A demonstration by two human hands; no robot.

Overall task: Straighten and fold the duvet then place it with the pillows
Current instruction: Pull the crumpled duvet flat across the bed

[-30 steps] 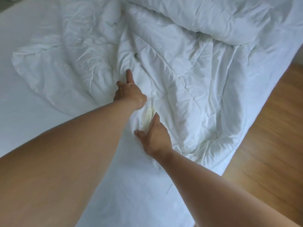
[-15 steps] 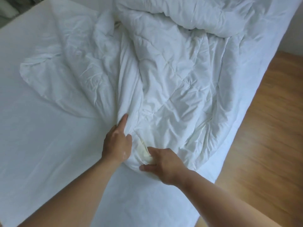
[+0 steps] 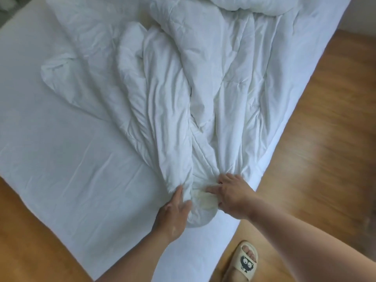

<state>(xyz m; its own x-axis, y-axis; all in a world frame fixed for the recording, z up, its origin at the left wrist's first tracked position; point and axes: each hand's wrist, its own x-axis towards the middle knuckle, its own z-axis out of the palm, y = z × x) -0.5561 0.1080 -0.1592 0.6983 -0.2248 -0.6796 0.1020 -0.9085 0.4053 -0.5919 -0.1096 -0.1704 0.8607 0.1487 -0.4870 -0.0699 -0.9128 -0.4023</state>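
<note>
A crumpled white duvet (image 3: 195, 82) lies bunched in long folds across the bed, reaching from the far end to the near corner. Its near end is gathered into a rounded bundle with a yellowish patch (image 3: 204, 199). My left hand (image 3: 173, 214) clasps the left side of that bundle, fingers wrapped into the cloth. My right hand (image 3: 232, 193) grips the right side, with fingers pinching gathered folds. No pillows are clearly visible; a puffy white mass (image 3: 254, 5) sits at the top edge.
The white fitted sheet (image 3: 61, 151) covers the mattress, whose corner points toward me. Wooden floor (image 3: 317, 151) runs along the right and at the lower left. My foot in a beige slipper (image 3: 243, 263) stands beside the bed corner.
Both hands have pulled the duvet's end toward the near corner of the bed, stretching it into long folds. The view has drawn back, showing floor and my slipper.
</note>
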